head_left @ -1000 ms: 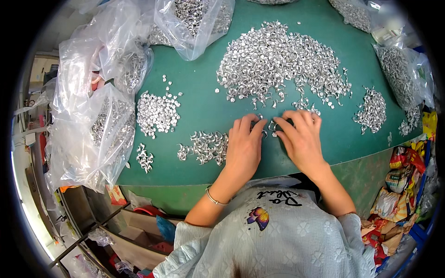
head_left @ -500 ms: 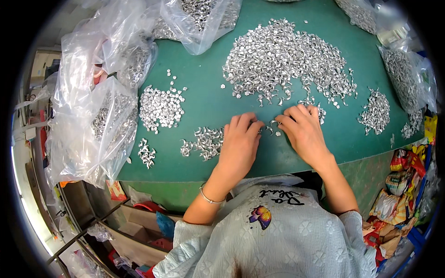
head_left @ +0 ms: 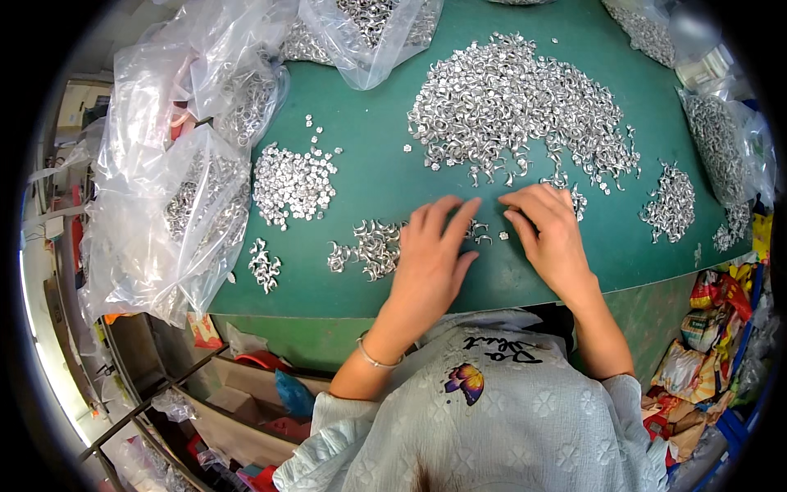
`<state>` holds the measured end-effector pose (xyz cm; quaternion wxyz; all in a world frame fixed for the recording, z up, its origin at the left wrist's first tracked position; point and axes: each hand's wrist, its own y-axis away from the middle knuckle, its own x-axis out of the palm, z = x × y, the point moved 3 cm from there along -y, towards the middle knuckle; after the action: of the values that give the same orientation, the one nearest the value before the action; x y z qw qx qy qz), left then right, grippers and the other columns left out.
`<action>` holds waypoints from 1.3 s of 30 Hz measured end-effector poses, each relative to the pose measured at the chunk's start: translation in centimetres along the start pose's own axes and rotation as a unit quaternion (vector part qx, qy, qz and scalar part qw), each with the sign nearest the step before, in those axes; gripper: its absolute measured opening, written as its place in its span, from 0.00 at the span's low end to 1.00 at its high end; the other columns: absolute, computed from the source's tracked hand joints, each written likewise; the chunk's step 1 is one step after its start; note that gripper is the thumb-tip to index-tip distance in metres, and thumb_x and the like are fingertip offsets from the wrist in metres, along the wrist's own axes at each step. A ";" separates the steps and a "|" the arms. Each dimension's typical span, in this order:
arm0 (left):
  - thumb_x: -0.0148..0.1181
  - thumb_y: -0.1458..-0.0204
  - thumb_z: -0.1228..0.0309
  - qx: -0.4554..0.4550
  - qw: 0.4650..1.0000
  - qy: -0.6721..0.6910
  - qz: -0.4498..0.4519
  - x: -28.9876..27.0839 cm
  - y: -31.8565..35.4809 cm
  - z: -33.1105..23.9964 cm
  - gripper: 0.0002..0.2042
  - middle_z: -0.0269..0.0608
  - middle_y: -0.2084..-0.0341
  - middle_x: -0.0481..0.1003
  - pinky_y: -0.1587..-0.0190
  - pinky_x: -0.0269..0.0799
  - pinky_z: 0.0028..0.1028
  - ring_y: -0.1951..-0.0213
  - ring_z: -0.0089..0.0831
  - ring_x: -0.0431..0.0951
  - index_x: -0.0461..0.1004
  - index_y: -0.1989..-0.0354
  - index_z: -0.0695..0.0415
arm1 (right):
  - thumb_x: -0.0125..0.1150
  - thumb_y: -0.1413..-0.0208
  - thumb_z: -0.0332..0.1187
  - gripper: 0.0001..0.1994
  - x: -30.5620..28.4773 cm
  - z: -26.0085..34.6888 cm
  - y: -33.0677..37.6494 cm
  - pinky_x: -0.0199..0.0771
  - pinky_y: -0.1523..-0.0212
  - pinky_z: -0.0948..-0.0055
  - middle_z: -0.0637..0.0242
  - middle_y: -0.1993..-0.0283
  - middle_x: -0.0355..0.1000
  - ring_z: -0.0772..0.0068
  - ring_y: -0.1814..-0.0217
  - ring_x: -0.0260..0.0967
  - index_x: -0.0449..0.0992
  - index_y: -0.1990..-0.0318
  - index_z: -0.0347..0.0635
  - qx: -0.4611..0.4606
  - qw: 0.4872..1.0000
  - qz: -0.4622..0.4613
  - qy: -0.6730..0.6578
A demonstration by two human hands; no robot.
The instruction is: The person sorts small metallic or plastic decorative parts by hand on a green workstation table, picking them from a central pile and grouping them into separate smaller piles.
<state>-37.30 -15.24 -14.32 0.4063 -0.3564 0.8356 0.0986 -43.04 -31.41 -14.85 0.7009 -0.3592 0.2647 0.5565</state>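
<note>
1. Small metal pieces [head_left: 484, 234]: we judge them light, stiff and slippery, prone to scatter if swept. They are best taken singly, pinched across the body between fingertip and thumb.
2. Appearance: silvery, shiny, tiny, some curved or hooked. The exact shape is too small for us to tell.
3. Location: a few loose pieces lie on the green table [head_left: 377, 176] between our two hands, just below the large heap [head_left: 516, 102].
4. Left hand [head_left: 430, 254]: palm down, fingers spread flat, fingertips touching the loose pieces.
5. Right hand [head_left: 549, 234]: palm down, fingers slightly curled on the table. We cannot tell whether it pinches a piece.
6. Sorted clusters: a small pile [head_left: 369, 246] beside the left hand, a rounder pile [head_left: 293, 182] further left, another pile [head_left: 668, 201] at right.
7. Clear plastic bags [head_left: 188, 213] of the same pieces line the table's edges.
</note>
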 end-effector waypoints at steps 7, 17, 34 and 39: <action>0.66 0.59 0.80 -0.024 0.999 0.038 -0.008 -0.2 -0.1 0.7 0.28 0.46 0.51 0.66 0.47 0.62 0.40 0.50 0.46 0.66 0.67 0.45 0.58 | 0.66 0.55 0.27 0.08 0.4 1.1 1.5 0.57 0.57 0.65 0.67 0.63 0.67 0.63 0.58 0.63 0.75 0.66 0.42 -0.028 0.998 0.044 0.035; 0.66 0.56 0.77 -0.039 0.998 -0.040 -0.012 0.5 0.8 1.0 0.11 0.39 0.62 0.68 0.57 0.60 0.34 0.58 0.38 0.68 0.75 0.63 0.58 | 0.65 0.55 0.25 0.07 -0.5 0.6 1.8 0.57 0.57 0.65 0.68 0.64 0.67 0.64 0.59 0.63 0.75 0.66 0.41 0.010 0.996 -0.028 0.083; 0.62 0.50 0.79 -0.063 0.979 0.172 -0.094 1.9 0.4 -1.7 0.12 0.45 0.63 0.75 0.60 0.72 0.28 0.63 0.36 0.76 0.75 0.57 0.62 | 0.66 0.52 0.22 0.04 -3.2 -0.7 4.7 0.73 0.67 0.68 0.58 0.69 0.75 0.60 0.70 0.73 0.78 0.68 0.36 0.074 0.987 -0.134 -0.057; 0.63 0.54 0.80 0.066 0.995 -0.048 -0.065 3.0 -0.3 -1.2 0.11 0.44 0.58 0.71 0.49 0.63 0.39 0.53 0.44 0.70 0.75 0.60 0.60 | 0.63 0.48 0.26 0.03 -10.6 -10.5 8.2 0.67 0.60 0.62 0.58 0.69 0.72 0.56 0.66 0.70 0.76 0.66 0.37 0.188 0.908 -0.258 0.270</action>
<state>-39.02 -17.57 -15.78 0.4740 -0.3768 0.7951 0.0335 -53.22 -45.04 -14.71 0.7762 -0.4132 0.4417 0.1778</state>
